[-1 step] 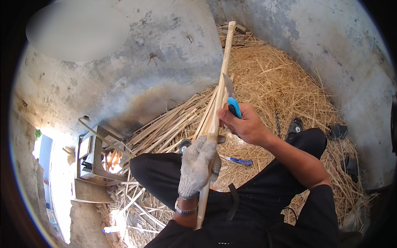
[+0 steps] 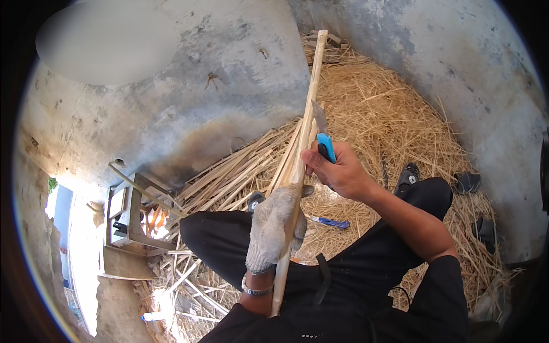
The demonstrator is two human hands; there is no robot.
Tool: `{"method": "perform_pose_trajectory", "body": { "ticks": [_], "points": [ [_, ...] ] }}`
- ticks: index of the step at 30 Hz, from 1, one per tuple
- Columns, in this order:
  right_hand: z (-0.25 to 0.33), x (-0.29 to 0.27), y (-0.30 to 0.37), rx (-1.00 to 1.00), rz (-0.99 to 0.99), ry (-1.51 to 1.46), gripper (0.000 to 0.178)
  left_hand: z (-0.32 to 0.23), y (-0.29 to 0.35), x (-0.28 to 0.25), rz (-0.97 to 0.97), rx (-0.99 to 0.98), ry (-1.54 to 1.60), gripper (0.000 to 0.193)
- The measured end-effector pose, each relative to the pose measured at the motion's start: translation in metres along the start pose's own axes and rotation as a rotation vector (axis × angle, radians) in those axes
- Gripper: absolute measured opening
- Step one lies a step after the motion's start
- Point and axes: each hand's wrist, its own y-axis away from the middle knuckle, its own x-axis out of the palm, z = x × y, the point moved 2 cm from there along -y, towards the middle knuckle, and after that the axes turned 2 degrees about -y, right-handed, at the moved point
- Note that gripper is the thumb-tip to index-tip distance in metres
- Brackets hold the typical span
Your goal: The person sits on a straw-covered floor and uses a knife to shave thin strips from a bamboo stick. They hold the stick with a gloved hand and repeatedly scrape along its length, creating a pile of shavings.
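Seemingly being shaved, a long pale wooden stick (image 2: pixel 314 74) is clamped by the gloved left grip (image 2: pixel 269 227), a blue-handled knife (image 2: pixel 325 143) beside it by the right grip (image 2: pixel 345 172); steady angling seems needed next.

We see a makeshift wood workshop: wooden strips (image 2: pixel 234 166) lie left of the shavings heap (image 2: pixel 377 108), bare stained walls (image 2: pixel 469 68) behind it.

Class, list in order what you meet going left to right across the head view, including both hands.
Wooden frame → gloved left hand → bare right hand → right shoe.
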Motion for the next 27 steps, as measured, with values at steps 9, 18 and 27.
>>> {"method": "perform_pose_trajectory", "body": {
  "ticks": [9,18,27],
  "points": [
    [0.003,-0.002,0.001,-0.116,-0.005,0.160,0.029,0.012,-0.003,-0.017,0.100,-0.053,0.279,0.042],
    [0.018,0.012,0.019,-0.416,0.157,0.657,0.034,-0.007,0.007,-0.019,-0.002,-0.030,-0.114,0.034],
    [0.008,0.021,0.023,-0.535,0.118,0.913,0.026,-0.021,0.025,-0.019,0.044,-0.043,-0.128,0.025]
  ]
}}
